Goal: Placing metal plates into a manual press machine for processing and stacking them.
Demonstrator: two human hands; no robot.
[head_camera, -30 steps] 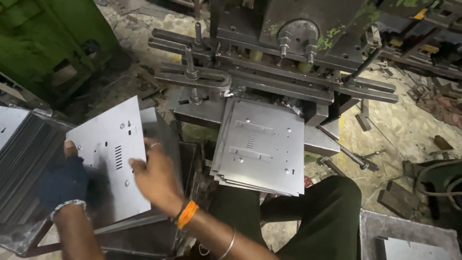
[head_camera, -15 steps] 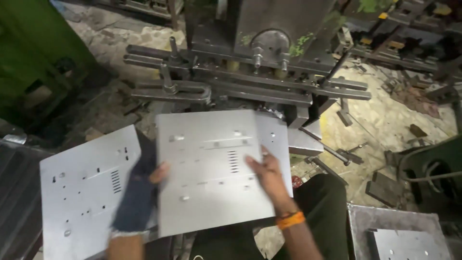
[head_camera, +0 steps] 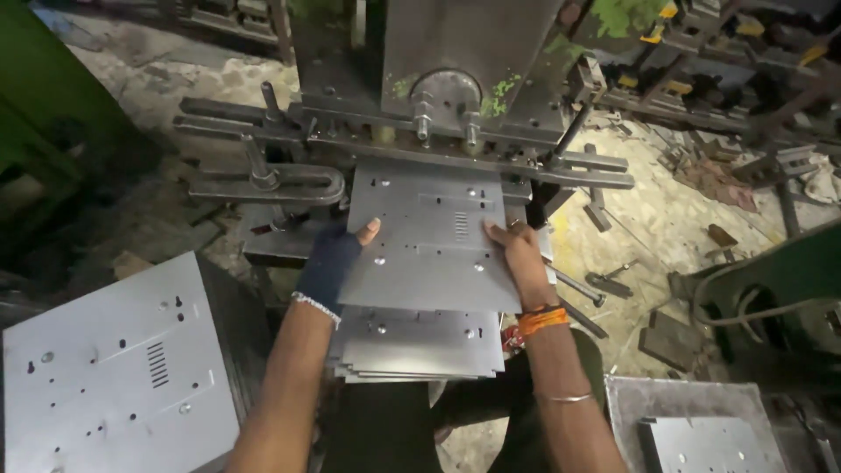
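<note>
Left hand (head_camera: pixel 337 254), right hand (head_camera: pixel 517 258) grip sheet (head_camera: pixel 429 254), seemingly over stack (head_camera: pixel 420 346).

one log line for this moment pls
left hand gloved, on metal sheet left edge | right hand bare, on right edge | sheet at press | sheet stack beneath

Metal sheet (head_camera: pixel 429 245) lies on the press bed (head_camera: pixel 420 131) — left hand (head_camera: pixel 337 254) at its left edge, right hand (head_camera: pixel 517 254) at its right. Sheet pile (head_camera: pixel 420 346) just before it; another stack (head_camera: pixel 123 368) far left — tray (head_camera: pixel 701 429) right.
</note>
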